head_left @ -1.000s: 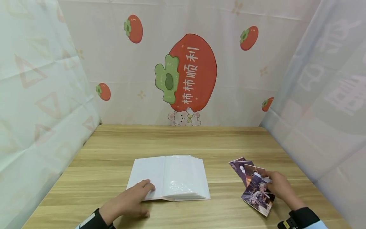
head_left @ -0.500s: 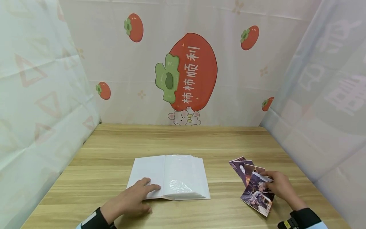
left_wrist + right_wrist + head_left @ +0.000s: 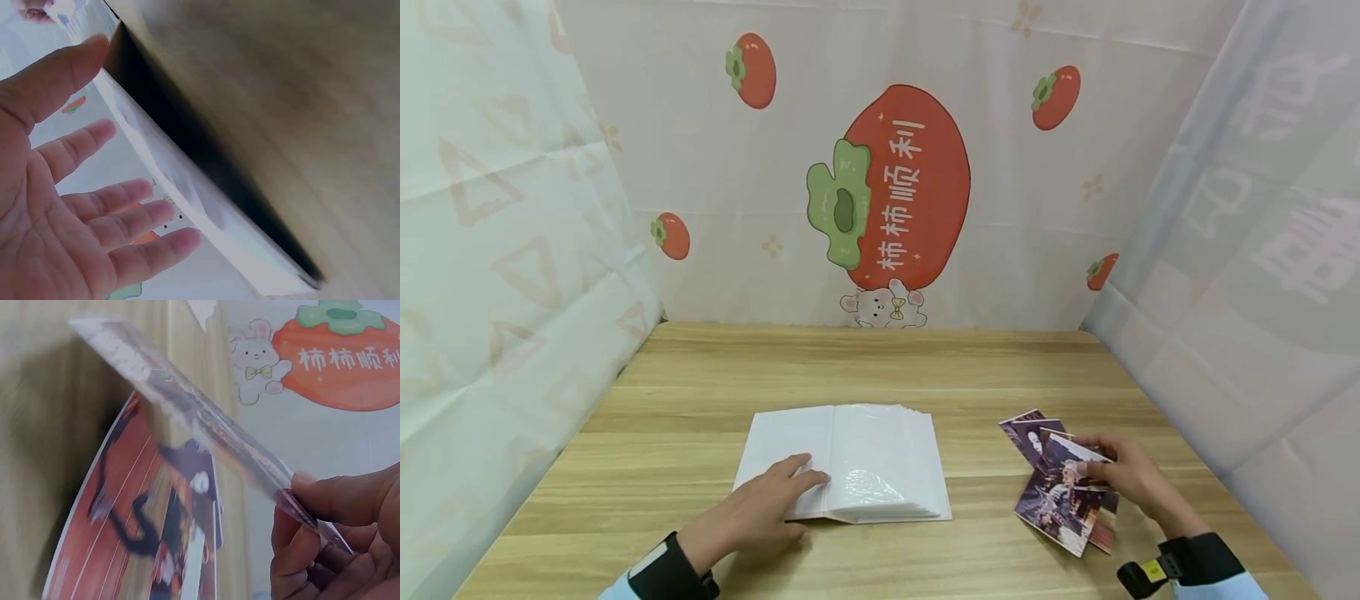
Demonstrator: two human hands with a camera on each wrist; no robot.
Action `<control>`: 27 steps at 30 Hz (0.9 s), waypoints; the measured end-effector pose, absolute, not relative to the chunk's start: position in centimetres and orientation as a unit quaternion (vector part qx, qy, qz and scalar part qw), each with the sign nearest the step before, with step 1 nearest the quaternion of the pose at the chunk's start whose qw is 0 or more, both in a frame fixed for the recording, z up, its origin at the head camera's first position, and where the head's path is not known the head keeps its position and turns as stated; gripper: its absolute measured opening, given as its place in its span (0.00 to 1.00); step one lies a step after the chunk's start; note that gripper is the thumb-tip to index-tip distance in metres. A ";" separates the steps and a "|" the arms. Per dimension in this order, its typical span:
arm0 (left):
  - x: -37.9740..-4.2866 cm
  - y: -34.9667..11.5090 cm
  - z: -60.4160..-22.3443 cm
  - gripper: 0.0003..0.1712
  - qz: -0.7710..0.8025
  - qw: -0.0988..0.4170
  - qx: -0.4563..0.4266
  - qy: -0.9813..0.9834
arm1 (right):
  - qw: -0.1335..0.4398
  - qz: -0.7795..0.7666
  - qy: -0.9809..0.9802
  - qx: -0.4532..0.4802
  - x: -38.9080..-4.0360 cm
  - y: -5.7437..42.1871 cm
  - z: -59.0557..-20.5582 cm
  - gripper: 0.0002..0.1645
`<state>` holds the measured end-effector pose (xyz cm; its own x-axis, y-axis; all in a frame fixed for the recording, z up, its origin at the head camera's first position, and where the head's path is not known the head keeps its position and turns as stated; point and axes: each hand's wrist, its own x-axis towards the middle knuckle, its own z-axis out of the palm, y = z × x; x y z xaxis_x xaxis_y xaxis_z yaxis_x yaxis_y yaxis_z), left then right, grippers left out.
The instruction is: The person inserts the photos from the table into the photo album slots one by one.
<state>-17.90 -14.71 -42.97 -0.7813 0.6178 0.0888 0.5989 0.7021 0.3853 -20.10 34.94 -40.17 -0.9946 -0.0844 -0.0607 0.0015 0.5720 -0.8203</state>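
Pale cloth (image 3: 1000,233) printed with orange-red persimmons hangs behind and beside a wood-grain table (image 3: 700,367); on the table, slightly left of centre, a white photo album (image 3: 887,454) lies open, a plain white page at left and glossy clear sleeves at right; the person's left hand (image 3: 763,504) reaches over the album's near edge, fingers straight and spread above the left page, though contact is hard to tell; the right hand (image 3: 1135,479), well to the right, pinches a purple-toned photo (image 3: 1060,504) between thumb and fingers, tilting it above other photos (image 3: 1026,435) that lie overlapped on the table, well apart from the album; each wrist wears a black band (image 3: 1206,560).
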 end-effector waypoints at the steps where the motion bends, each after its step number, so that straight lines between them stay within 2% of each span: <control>1: -18.0 -14.6 -42.9 0.33 0.202 0.021 0.334 0.920 | 0.049 -0.470 0.881 -0.022 -20.3 34.7 -40.1 0.26; 9: -19.3 -12.5 -43.4 0.31 0.179 -0.010 0.384 0.906 | 0.041 -0.472 0.880 -0.011 -21.9 33.2 -40.2 0.29; 16: -19.8 -10.9 -43.3 0.30 0.161 0.018 0.386 0.908 | 0.033 -0.505 0.863 -0.006 -23.0 31.6 -40.6 0.25; 23: -19.6 -10.2 -43.5 0.25 0.124 -0.017 0.392 0.912 | 0.049 -0.533 0.845 -0.002 -23.3 30.9 -40.7 0.20; 27: -19.5 -10.4 -43.5 0.24 0.127 -0.016 0.397 0.909 | 0.055 -0.540 0.840 -0.002 -23.4 31.0 -40.5 0.18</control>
<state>-19.45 -10.39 -43.45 -0.6846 0.7171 0.1304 0.7254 0.6528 0.2184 -23.37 30.97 -40.54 -0.9939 -0.0633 -0.0900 0.0555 0.4172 -0.9071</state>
